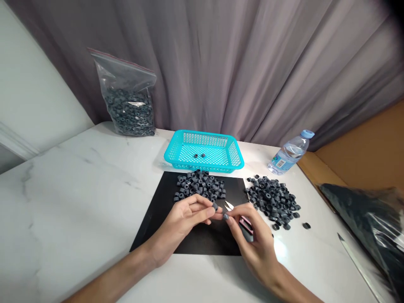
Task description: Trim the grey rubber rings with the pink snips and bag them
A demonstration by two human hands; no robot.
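Note:
Above the black mat, my left hand pinches a small dark grey ring-like piece between thumb and fingers. Close by, the thumb and index finger of my right hand grip another small grey piece. A pair of pink-handled thread snips sits under my right hand, its pointed blades showing past the fingers; whether the palm holds it or it lies on the mat I cannot tell. A heap of grey pieces lies on the mat just beyond my hands.
Behind the mat stands a turquoise basket with two pieces inside. A second heap lies to the right, near a water bottle. A zip bag of pieces stands back left. A dark plastic bag and cardboard border the right.

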